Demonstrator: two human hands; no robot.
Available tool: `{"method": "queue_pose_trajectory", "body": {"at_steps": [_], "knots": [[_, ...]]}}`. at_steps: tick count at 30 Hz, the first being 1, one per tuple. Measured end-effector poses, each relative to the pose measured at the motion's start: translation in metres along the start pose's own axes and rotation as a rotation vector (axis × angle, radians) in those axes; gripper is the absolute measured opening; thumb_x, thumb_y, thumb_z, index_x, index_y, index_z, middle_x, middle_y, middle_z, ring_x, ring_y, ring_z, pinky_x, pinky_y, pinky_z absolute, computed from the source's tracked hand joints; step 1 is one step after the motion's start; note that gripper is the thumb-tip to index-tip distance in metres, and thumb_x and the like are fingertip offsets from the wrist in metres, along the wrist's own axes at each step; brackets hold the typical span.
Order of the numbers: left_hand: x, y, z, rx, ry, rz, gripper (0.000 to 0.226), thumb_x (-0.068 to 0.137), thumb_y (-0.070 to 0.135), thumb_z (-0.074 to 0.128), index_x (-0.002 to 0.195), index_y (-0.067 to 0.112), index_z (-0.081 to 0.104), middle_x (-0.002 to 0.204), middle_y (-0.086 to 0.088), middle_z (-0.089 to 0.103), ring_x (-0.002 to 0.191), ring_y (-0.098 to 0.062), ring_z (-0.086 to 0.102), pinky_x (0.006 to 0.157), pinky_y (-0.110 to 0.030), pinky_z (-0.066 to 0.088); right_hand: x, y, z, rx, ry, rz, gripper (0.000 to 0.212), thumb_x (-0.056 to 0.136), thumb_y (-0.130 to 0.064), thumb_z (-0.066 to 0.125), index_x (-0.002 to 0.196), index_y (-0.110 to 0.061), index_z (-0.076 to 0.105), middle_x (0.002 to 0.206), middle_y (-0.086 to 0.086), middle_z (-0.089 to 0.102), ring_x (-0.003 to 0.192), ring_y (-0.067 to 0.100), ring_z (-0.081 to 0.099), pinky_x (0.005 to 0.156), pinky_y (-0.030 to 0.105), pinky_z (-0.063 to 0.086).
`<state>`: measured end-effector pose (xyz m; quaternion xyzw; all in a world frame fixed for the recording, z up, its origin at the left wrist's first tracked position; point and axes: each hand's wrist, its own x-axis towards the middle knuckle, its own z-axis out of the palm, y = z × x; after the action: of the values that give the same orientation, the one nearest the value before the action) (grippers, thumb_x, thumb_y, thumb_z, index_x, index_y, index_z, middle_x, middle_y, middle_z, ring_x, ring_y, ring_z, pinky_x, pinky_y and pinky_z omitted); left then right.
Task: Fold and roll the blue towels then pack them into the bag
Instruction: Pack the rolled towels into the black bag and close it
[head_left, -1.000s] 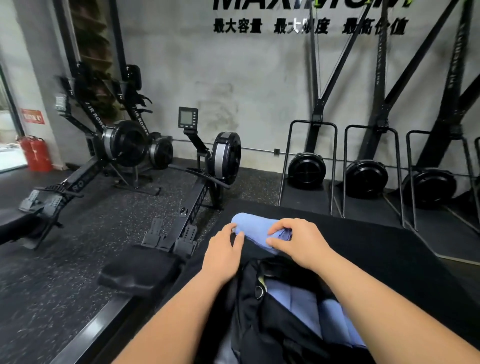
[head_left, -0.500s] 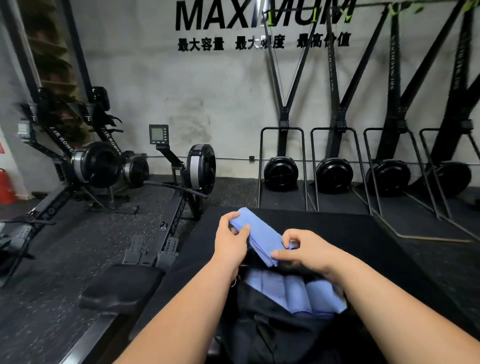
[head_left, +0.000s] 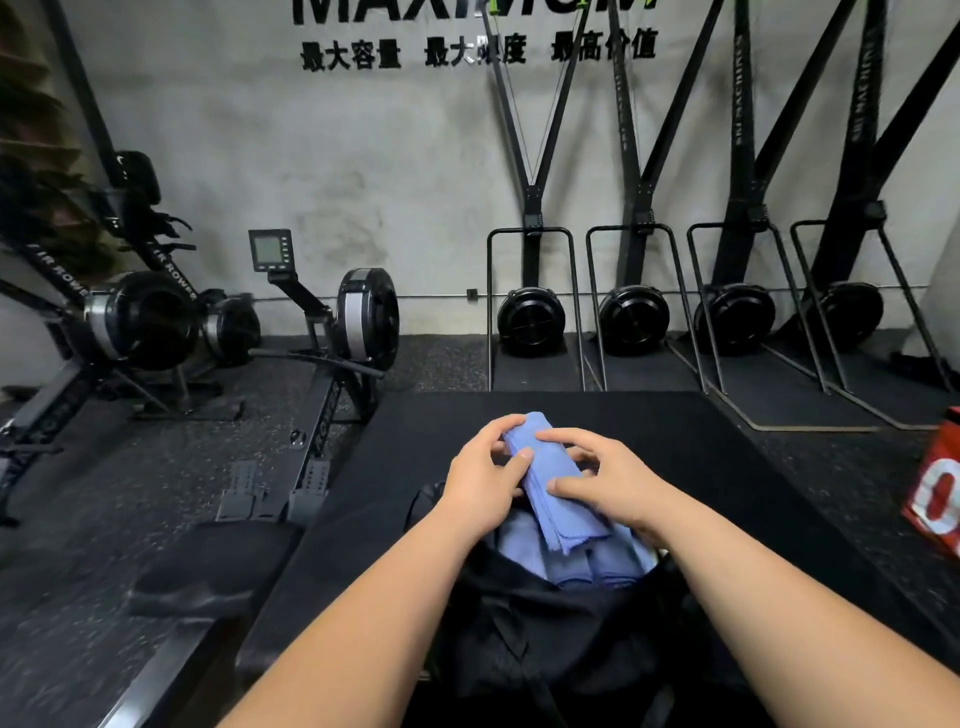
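The near part of the black fabric bag (head_left: 545, 623) ran off the bottom edge, and both forearms hid much of its sides. The left hand (head_left: 485, 486) grasped the left edge of a folded, partly rolled blue cloth towel (head_left: 550, 483), with its thumb laid across the cloth. The right hand (head_left: 608, 483) gripped the right edge, fingers curled on top. Directly below the hands, more rolled blue towels (head_left: 587, 566) lay side by side in the bag's open mouth.

The bag rested on a matte black platform (head_left: 701, 452) reaching beyond the fingertips. Left of the left hand, a black rowing machine (head_left: 332, 332) stood on speckled rubber flooring (head_left: 156, 467). Beyond both hands, black ski machines (head_left: 530, 317) lined a grey concrete wall (head_left: 389, 156). Far right of the right hand, a red box (head_left: 935, 493) was cut off by the frame.
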<state>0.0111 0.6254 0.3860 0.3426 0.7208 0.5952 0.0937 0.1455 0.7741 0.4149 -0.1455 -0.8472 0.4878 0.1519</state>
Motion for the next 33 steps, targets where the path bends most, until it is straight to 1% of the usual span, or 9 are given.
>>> {"method": "queue_pose_trajectory", "body": {"at_steps": [3,9,14,19,22,24,27,30,33], "knots": [[-0.002,-0.012,-0.013,0.336,-0.021,0.100,0.041,0.100,0.025,0.067,0.135,0.046,0.059,0.112,0.010,0.067,0.096,-0.006,0.066,0.093,-0.027,0.052,-0.002,0.014,-0.005,-0.024,0.103,0.056,0.056,0.080,-0.016,0.078,0.117,-0.057,0.068,0.106,-0.002,0.072,0.094,0.016,0.069,0.087,0.032,0.057],[0.002,-0.051,-0.044,1.027,-0.169,0.354,0.020,0.094,0.022,0.063,0.098,0.035,0.077,0.140,0.009,0.060,0.133,-0.027,0.045,0.104,-0.040,0.045,-0.005,0.038,-0.015,0.043,0.149,0.177,0.047,0.085,-0.019,0.074,0.114,-0.056,0.068,0.111,0.003,0.067,0.101,0.016,0.065,0.087,0.028,0.051],[0.010,-0.052,-0.048,1.173,-0.300,0.378,0.019,0.087,0.034,0.071,0.106,0.037,0.072,0.148,0.010,0.055,0.141,-0.028,0.040,0.116,-0.041,0.035,-0.003,0.040,-0.015,0.064,0.137,0.193,0.045,0.086,-0.021,0.073,0.114,-0.057,0.069,0.114,0.001,0.066,0.107,0.016,0.064,0.093,0.032,0.051],[0.015,-0.052,-0.048,1.170,-0.235,0.485,0.028,0.074,0.010,0.067,0.078,0.032,0.050,0.121,0.009,0.063,0.117,-0.025,0.051,0.089,-0.030,0.033,-0.004,0.038,-0.014,0.063,0.113,0.188,0.045,0.087,-0.020,0.072,0.116,-0.056,0.068,0.112,0.000,0.066,0.105,0.014,0.062,0.088,0.029,0.048],[0.018,-0.055,-0.049,1.110,-0.190,0.573,0.025,0.072,0.012,0.076,0.071,0.029,0.059,0.124,0.005,0.067,0.118,-0.027,0.055,0.089,-0.032,0.037,-0.006,0.038,-0.013,0.056,0.105,0.184,0.046,0.088,-0.019,0.072,0.115,-0.055,0.069,0.107,0.000,0.066,0.098,0.013,0.061,0.086,0.028,0.046],[0.020,-0.056,-0.049,1.081,-0.135,0.595,0.019,0.079,0.014,0.080,0.078,0.032,0.072,0.133,0.001,0.067,0.126,-0.028,0.054,0.096,-0.038,0.043,-0.007,0.037,-0.013,0.056,0.116,0.182,0.046,0.088,-0.019,0.072,0.116,-0.055,0.068,0.107,0.000,0.066,0.098,0.014,0.061,0.086,0.028,0.046],[0.024,-0.052,-0.047,1.113,-0.057,0.602,0.030,0.090,0.019,0.076,0.116,0.033,0.077,0.149,-0.004,0.059,0.132,-0.032,0.051,0.103,-0.046,0.047,-0.009,0.033,-0.014,0.069,0.136,0.177,0.046,0.088,-0.020,0.071,0.116,-0.056,0.068,0.111,0.001,0.068,0.107,0.016,0.062,0.086,0.028,0.046],[0.026,-0.041,-0.048,1.219,-0.149,0.423,0.071,0.092,0.045,0.070,0.156,0.025,0.045,0.170,0.001,0.030,0.149,-0.032,0.032,0.119,-0.047,0.035,-0.012,0.023,-0.010,0.104,0.156,0.125,0.047,0.089,-0.016,0.069,0.117,-0.054,0.069,0.110,0.003,0.069,0.103,0.016,0.064,0.085,0.027,0.048],[0.028,-0.037,-0.047,1.267,-0.222,0.315,0.106,0.082,0.066,0.073,0.164,0.021,0.025,0.175,0.008,0.013,0.155,-0.031,0.019,0.126,-0.045,0.025,-0.016,0.013,-0.001,0.081,0.095,0.059,0.049,0.088,-0.010,0.068,0.117,-0.050,0.070,0.096,-0.001,0.066,0.082,0.007,0.058,0.080,0.021,0.048]]}}
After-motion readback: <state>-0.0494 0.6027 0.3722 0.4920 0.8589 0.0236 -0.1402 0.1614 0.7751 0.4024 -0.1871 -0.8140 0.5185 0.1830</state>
